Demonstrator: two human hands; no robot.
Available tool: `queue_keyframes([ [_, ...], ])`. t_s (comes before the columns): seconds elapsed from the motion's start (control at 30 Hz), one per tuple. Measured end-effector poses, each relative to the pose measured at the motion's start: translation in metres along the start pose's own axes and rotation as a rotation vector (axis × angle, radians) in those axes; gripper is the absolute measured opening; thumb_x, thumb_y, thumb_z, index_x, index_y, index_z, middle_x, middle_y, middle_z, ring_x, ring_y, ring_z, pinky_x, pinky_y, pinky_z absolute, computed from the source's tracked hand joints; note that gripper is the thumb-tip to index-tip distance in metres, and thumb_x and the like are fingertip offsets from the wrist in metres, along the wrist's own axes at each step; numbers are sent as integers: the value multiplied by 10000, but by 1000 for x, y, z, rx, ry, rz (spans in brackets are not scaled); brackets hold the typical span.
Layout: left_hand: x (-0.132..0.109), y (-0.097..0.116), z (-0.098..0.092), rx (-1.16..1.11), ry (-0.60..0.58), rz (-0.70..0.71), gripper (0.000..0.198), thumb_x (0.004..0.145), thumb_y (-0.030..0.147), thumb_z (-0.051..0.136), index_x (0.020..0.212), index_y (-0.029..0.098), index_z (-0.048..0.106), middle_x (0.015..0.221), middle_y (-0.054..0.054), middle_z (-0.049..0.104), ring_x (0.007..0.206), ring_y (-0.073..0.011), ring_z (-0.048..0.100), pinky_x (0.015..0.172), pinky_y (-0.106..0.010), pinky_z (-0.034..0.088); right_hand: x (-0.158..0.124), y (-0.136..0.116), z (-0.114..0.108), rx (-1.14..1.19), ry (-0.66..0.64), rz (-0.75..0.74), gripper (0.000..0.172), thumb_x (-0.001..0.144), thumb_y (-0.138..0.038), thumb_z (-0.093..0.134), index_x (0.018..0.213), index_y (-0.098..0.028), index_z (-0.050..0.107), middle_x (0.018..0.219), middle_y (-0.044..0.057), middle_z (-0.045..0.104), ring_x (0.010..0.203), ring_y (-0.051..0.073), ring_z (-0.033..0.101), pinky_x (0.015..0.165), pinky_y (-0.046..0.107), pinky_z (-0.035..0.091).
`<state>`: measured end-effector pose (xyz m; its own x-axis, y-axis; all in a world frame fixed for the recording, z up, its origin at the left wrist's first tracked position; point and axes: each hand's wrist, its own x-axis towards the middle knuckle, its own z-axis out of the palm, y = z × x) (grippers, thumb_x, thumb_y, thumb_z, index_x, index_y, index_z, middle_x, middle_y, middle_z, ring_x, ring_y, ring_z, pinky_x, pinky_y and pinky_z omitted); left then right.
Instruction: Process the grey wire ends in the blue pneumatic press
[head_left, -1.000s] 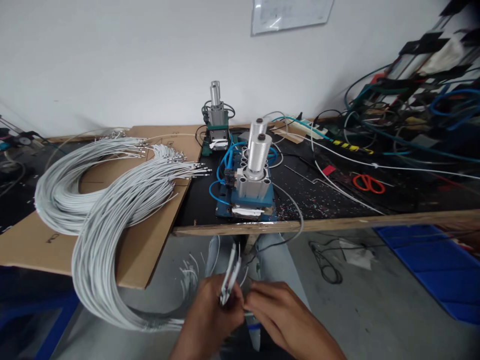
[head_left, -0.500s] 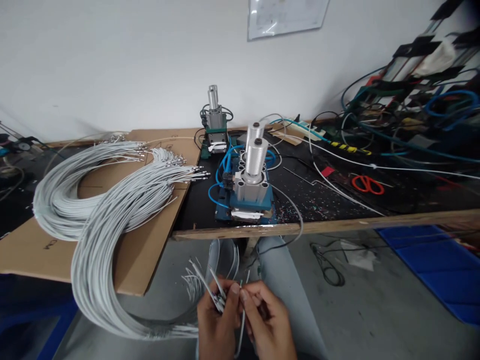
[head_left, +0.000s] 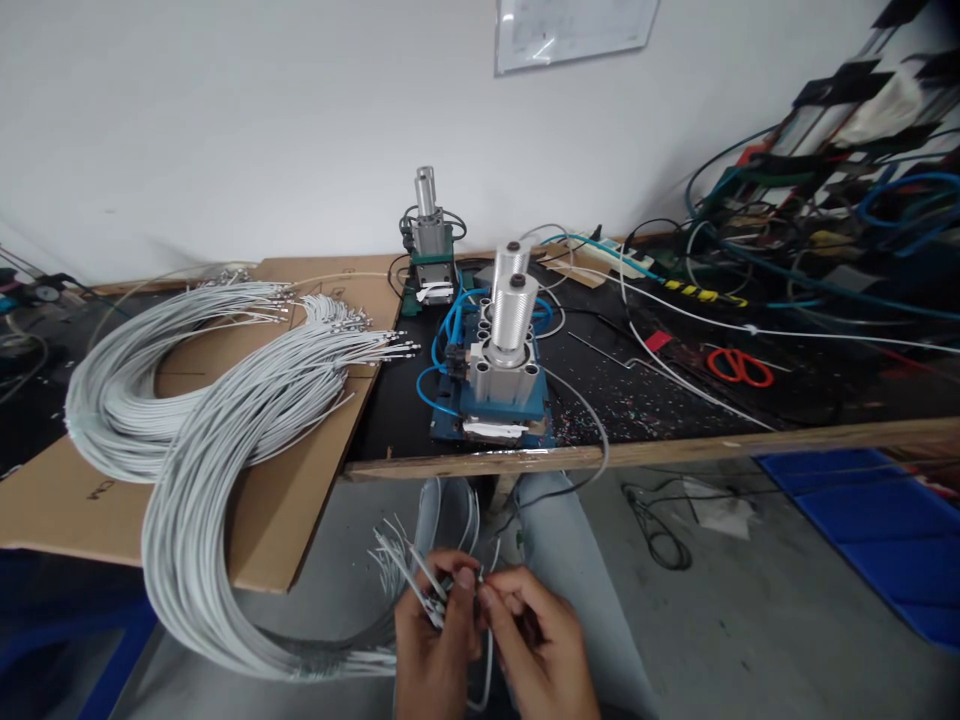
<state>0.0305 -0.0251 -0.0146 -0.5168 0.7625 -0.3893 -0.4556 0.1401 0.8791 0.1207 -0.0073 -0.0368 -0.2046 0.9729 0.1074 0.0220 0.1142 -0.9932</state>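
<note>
My left hand (head_left: 441, 635) is closed around several white cable ends (head_left: 411, 572), with the thumb pressed against the index finger. Beside it, my right hand (head_left: 536, 640) pinches the tip of one white cable (head_left: 490, 665), and the fingertips of both hands almost meet there. What exactly sits between the fingertips is too small to make out. From the left hand the thick bundle of white cables (head_left: 195, 520) loops back up onto the cardboard sheet (head_left: 266, 535). Both hands are low, in front of the table edge and over my lap.
A pneumatic press (head_left: 504, 365) on a blue base stands near the wooden table edge (head_left: 675, 445), and a second press (head_left: 431, 245) stands behind it. Orange-handled scissors (head_left: 739, 367) lie to the right. Tubes and a power strip (head_left: 615, 255) are farther back. A blue panel (head_left: 862, 540) is below right.
My hands stay together at nearly the same spot, with small shifts of the fingers. The loose cable ends by the left hand have shifted slightly.
</note>
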Motion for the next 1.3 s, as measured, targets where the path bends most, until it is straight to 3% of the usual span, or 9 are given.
queue_keyframes([
  [0.13, 4, 5, -2, 84, -70, 10, 510, 649, 637, 877, 723, 152, 739, 481, 55, 514, 425, -68, 361, 417, -182, 288, 3, -5, -2, -19, 5, -62, 337, 1021, -357, 579, 716, -215, 601, 557, -49, 568, 478, 107, 538, 478, 178, 419],
  [0.27, 6, 8, -1, 88, -130, -20, 497, 638, 620, 884, 671, 166, 683, 445, 94, 421, 394, -60, 311, 399, -184, 248, 0, -2, -4, -28, 7, -73, 325, 1024, -354, 574, 738, -210, 629, 573, -31, 613, 492, 119, 586, 502, 184, 461],
  [0.5, 2, 5, 0, 103, -111, 2, 525, 689, 666, 835, 713, 183, 632, 461, 100, 415, 409, -57, 295, 425, -179, 244, -9, 12, -2, -46, 47, -21, 307, 1021, -364, 573, 777, -206, 670, 595, -20, 603, 519, 128, 572, 509, 192, 465],
  [0.67, 0, 7, -1, 42, -91, -32, 538, 666, 668, 853, 812, 179, 681, 479, 106, 413, 415, -50, 277, 426, -165, 242, -8, 11, -3, -48, 37, -7, 293, 1020, -363, 581, 785, -210, 667, 610, -22, 609, 530, 126, 571, 514, 189, 460],
  [1.0, -1, 8, 0, 143, -92, 6, 572, 651, 703, 837, 706, 167, 644, 519, 87, 437, 458, -64, 345, 450, -181, 267, -9, 13, -4, -67, 31, -38, 284, 1022, -333, 572, 790, -203, 671, 609, -20, 616, 529, 126, 580, 515, 187, 461],
  [1.17, -2, 0, -1, 117, -63, 120, 477, 738, 616, 834, 704, 182, 639, 541, 86, 431, 480, -73, 342, 457, -193, 280, -9, 13, -1, -75, 86, -40, 260, 1011, -315, 590, 796, -204, 685, 600, -24, 620, 522, 123, 587, 518, 178, 474],
  [1.3, -3, -1, 1, 89, -42, 130, 465, 733, 604, 843, 689, 181, 656, 570, 59, 495, 503, -89, 368, 464, -204, 308, -8, 16, 2, -67, 105, -39, 245, 1011, -317, 592, 825, -206, 708, 604, -20, 631, 526, 127, 598, 512, 176, 484],
])
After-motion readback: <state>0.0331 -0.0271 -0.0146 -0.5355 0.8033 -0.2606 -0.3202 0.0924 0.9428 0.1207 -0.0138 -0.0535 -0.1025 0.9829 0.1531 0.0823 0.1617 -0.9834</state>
